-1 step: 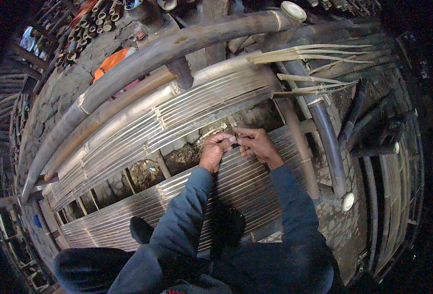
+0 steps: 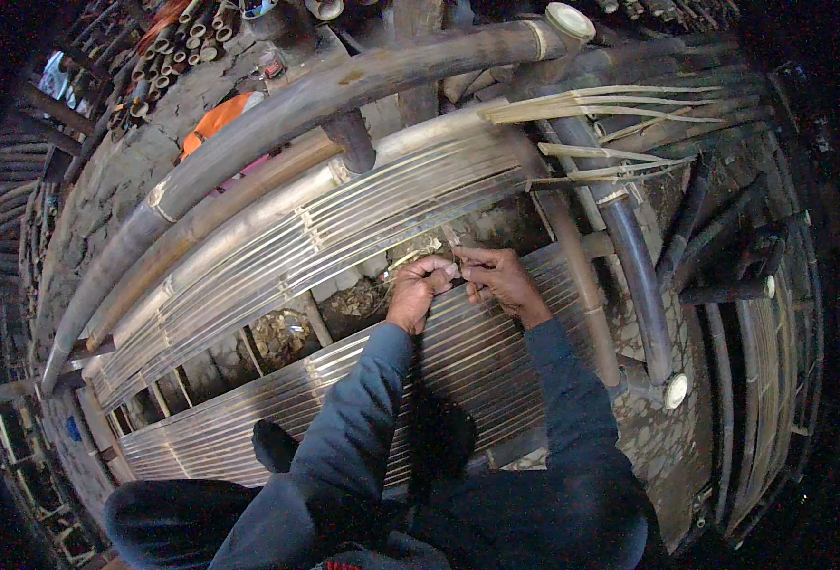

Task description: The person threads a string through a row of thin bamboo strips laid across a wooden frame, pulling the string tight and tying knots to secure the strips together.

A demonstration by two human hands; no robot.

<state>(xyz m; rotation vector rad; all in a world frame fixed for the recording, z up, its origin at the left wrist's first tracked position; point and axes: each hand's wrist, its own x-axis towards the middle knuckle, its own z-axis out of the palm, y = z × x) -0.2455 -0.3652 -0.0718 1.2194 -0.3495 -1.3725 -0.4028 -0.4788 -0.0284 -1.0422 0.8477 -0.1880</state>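
Over the gap in a slatted bamboo bench, my two hands meet fingertip to fingertip. My left hand (image 2: 418,293) is closed in a pinch, thumb and forefinger pressed together. From the right, my right hand (image 2: 502,283) pinches close against it, its fingers bent. Whatever lies between the fingertips is too small to make out. A thin pale strip (image 2: 449,235) shows just beyond the fingers; whether they grip it I cannot tell. Nearer me are the seat slats (image 2: 344,380), and past the gap runs the backrest of thin slats (image 2: 353,218).
A thick dark bamboo pole (image 2: 363,81) arches along the far side. Loose split ends (image 2: 620,100) jut out to the right. Beside them stands a dark bamboo post (image 2: 637,285). Shavings (image 2: 282,334) lie below the gap. An orange cloth (image 2: 216,122) and stacked bamboo (image 2: 187,43) are beyond.
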